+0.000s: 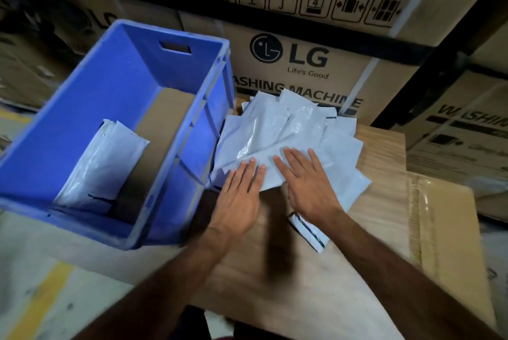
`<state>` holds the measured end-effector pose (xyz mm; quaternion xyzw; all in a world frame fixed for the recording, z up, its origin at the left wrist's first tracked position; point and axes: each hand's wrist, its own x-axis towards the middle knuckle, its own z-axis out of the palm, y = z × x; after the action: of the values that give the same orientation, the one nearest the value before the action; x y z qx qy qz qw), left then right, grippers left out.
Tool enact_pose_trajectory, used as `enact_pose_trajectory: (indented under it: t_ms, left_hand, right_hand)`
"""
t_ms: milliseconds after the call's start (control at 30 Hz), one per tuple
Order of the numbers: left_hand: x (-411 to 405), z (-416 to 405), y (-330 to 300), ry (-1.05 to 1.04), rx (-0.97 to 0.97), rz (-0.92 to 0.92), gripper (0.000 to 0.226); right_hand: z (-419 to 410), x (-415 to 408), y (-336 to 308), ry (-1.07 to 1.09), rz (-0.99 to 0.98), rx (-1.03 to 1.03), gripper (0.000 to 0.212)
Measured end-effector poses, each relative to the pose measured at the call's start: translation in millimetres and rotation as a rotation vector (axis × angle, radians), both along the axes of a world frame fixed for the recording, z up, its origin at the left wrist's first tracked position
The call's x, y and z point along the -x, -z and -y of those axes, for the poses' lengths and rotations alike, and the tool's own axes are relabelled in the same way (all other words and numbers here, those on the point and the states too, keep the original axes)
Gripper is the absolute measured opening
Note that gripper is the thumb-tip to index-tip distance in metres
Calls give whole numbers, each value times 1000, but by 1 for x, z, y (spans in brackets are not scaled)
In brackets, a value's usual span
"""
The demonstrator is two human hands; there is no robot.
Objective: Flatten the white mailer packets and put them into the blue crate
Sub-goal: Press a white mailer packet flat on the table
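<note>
Blue crate (82,130) sits left of the bench (316,284), rim just beside the pile. A few flattened packets (104,163) are already in it, leaning tilted against the near-left wall over a brown cardboard liner (162,130). Risk: they lean rather than lie flat, so the next one dropped in could slide down edge-first, buckle, or tip the lot.

Left hand (239,196): fingers straight, palm down, pressing the near-left corner of the top mailer; gripping nothing. That edge overhangs toward the crate gap. Risk: push too far left and loose packets drop between crate and bench.

White mailer pile (288,133) is fanned and glossy, many overlapping layers. Risk: slick film, so pressing on top may shear the stack sideways instead of squeezing air out; the creases near the shiny patch could set in.

Right hand (308,183): also flat, fingers spread, pressing beside the left hand; holds nothing. With both palms flat, picking up just one sheet looks hard; could drag two.

One stray packet (308,232) lies under the right wrist, apart from the pile. Risk: the forearm sweeps it off the bench. Frame is motion-blurred, so exact contact is uncertain.
</note>
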<state>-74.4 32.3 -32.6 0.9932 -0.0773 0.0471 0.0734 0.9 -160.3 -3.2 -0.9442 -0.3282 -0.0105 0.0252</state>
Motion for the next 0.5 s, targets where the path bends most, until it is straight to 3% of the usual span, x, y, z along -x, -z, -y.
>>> enact_pose_trajectory:
  t_ms: [233, 400, 500]
  left_hand:
    - [114, -31, 47, 360, -145, -154, 64]
    - [155, -47, 72, 375, -131, -320, 72]
    - [164, -42, 67, 335, -75, -314, 74]
  right_hand:
    - [17, 183, 64, 149, -228, -61, 71]
    - [7, 235, 86, 256, -388, -108, 75]
    - [1, 247, 88, 308, -390, -205, 74]
